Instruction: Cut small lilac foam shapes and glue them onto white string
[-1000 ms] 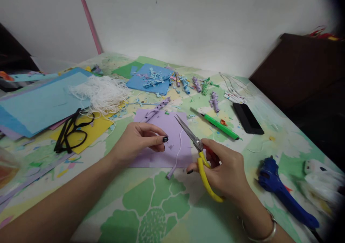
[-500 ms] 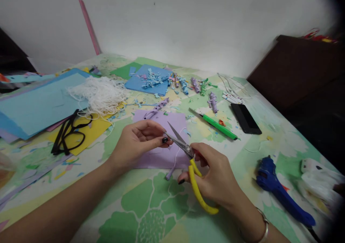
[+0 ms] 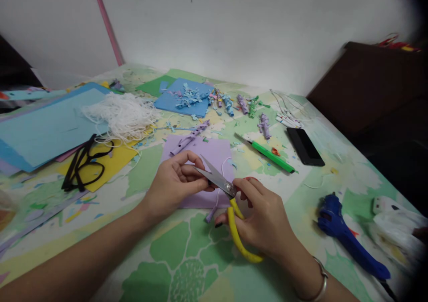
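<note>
In the head view, the yellow-handled scissors (image 3: 229,188), gripped by the right hand (image 3: 264,208), have come in, blades apart, to the fingertips of the left hand (image 3: 177,179), seemingly within cutting reach of whatever is there; that hand is narrowly pinched, on what I cannot tell. A purple sheet (image 3: 214,148) lies beneath and beyond it. Right of the right hand, a crumpled plastic bag (image 3: 396,233) has contents too blurred to identify.

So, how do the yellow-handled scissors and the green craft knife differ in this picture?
The scissors have yellow handles; the craft knife has a green one.
The scissors are held in the right grip; the craft knife lies on the tablecloth.
The scissors show two blades, spread apart; the craft knife shows one.
Both have greyish blades.
</note>
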`<state>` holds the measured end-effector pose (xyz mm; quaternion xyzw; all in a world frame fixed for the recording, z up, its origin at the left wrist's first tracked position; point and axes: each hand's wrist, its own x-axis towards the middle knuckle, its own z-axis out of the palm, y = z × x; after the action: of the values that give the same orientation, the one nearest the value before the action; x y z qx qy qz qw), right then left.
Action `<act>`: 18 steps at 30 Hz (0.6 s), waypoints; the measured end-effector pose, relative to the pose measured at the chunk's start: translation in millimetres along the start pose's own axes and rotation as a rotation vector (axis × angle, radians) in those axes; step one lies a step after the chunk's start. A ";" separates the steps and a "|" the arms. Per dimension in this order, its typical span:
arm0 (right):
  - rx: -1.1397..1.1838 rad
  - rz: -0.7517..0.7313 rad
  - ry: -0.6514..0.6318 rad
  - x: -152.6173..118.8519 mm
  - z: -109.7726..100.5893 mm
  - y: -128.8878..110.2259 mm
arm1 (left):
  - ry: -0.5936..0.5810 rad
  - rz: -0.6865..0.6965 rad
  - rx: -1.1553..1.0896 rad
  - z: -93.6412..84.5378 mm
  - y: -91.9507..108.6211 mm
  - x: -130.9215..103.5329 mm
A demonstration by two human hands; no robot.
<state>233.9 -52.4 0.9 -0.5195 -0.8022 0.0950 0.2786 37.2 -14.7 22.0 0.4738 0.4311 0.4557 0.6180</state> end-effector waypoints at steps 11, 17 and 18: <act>0.043 -0.060 0.051 -1.9 -0.3 6.3 | -0.003 0.010 0.001 -3.5 2.4 2.0; 0.043 -0.088 0.076 -1.6 -2.5 6.6 | 0.021 0.047 0.008 -8.6 4.1 2.7; 0.043 -0.089 0.072 -1.3 -2.9 7.1 | 0.023 0.056 0.005 -9.5 4.1 3.3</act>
<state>241.5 -50.8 -0.3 -0.4803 -0.8117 0.0809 0.3224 28.0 -9.1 24.0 0.4819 0.4261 0.4771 0.5988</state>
